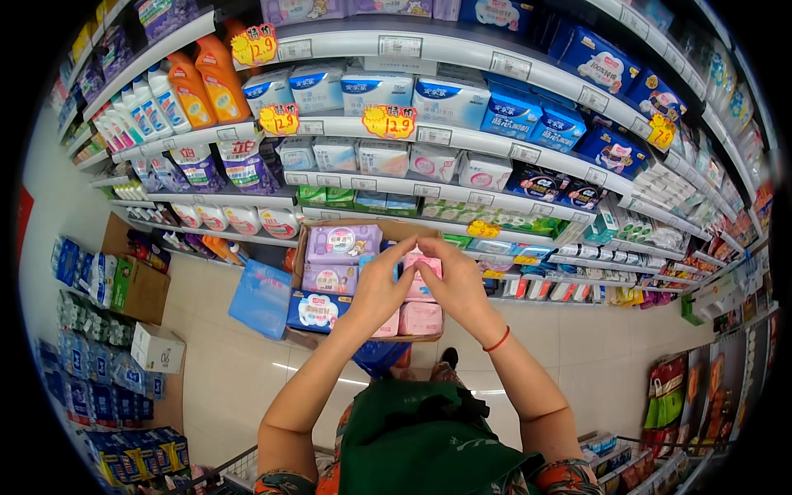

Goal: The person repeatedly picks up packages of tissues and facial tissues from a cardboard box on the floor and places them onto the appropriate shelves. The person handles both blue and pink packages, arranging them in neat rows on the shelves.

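Note:
My left hand and my right hand come together over an open cardboard box, their fingertips and thumbs nearly meeting. Between them is a small pink soft pack, gripped from both sides with its top partly covered by my fingers. Inside the box, two purple packs lie to the left, above a dark blue pack. Another pink pack sits at the front right, below my right hand. A light blue pack is mostly hidden behind my left hand.
Shelves of boxed and bagged packs rise ahead, with orange bottles at left. A blue plastic lid or bin stands left of the box. Stacked packs and a white carton line the left side. Wire racks stand behind me at both lower sides.

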A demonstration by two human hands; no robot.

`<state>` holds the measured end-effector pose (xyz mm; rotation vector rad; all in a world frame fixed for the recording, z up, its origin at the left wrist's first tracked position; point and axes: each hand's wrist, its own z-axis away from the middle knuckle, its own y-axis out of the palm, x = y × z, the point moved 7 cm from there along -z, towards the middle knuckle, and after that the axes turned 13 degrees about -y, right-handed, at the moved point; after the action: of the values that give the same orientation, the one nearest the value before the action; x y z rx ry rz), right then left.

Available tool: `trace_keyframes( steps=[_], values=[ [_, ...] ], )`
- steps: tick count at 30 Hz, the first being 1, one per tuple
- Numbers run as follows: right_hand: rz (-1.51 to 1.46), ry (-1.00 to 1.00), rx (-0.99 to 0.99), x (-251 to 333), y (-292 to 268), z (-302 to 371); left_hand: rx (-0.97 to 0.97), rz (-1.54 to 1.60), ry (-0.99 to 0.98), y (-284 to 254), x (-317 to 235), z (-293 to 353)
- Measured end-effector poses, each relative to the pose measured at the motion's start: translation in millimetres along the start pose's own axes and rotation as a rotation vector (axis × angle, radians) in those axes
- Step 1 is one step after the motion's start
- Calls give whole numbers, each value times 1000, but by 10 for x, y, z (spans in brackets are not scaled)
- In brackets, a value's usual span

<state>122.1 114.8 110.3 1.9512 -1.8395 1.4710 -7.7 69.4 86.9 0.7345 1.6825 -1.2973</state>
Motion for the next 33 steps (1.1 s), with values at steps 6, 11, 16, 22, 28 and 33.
trace_keyframes(
  steps=[6, 11, 16, 22, 28, 33],
  values=[
    [2, 60, 77, -247, 331, 289, 52, -67, -96, 109, 428, 176],
    [-84, 147, 131, -424, 650, 571, 23, -95, -131, 183, 752, 419],
    [-98, 259, 219, -594, 951, 862, 22, -149, -173, 224, 1110, 631],
    [-53, 393, 376, -740, 1122, 1099, 2, -209, -290, 196, 1347, 877],
    [-88, 431, 353, -822, 1260, 1275, -115, -197, -284, 151, 1527, 1058],
    [-83, 491, 380, -847, 1439, 1390, 46, -67, -532, 158, 1462, 1030]
  ],
)
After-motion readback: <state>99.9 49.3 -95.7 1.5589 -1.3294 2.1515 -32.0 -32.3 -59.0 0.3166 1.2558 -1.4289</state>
